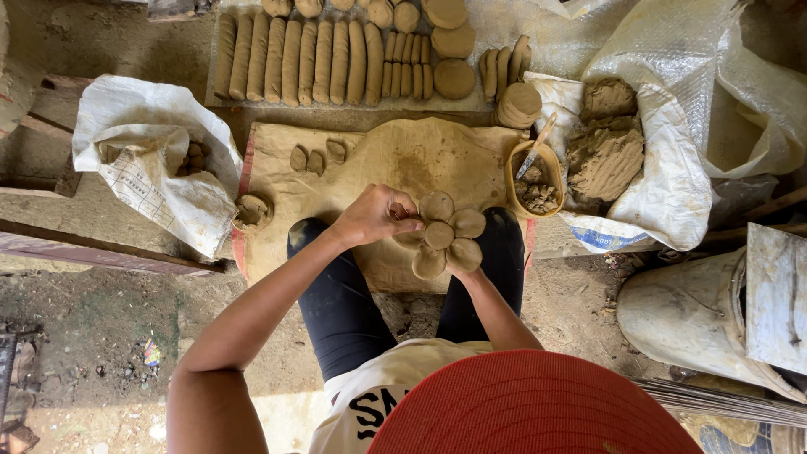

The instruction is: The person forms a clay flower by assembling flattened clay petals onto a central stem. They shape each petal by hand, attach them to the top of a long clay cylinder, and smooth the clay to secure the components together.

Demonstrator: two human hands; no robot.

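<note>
Clay flower (441,234) sits at mid-frame, held up over the front edge of a clay-smeared work board (395,164) that lies across the person's knees. It's a round centre disc w/ flat petals around it. Left hand (376,215) comes in from the left, fingers pinched on the flower's left side — grip clenched on the left petal. Right hand is under the flower, mostly hidden; only the forearm shows rising to it, so it seems to carry the piece from below, but can't tell how the grip stands.

On the board's far-left part: three small clay petals (316,157) in a row. At its left edge a clay lump (251,209) touches the board. At its right edge, a small yellow bowl (535,179) w/ clay bits and a stick leaning in it.

Beyond the far edge: a row of long clay rolls (294,60) side by side, then shorter ones, then flat clay discs (454,57) — some stacked. Right of the bowl, a raw clay heap (607,143) on a white sack. Left of the board, a crumpled white bag (155,160) on the dirt floor.
</note>
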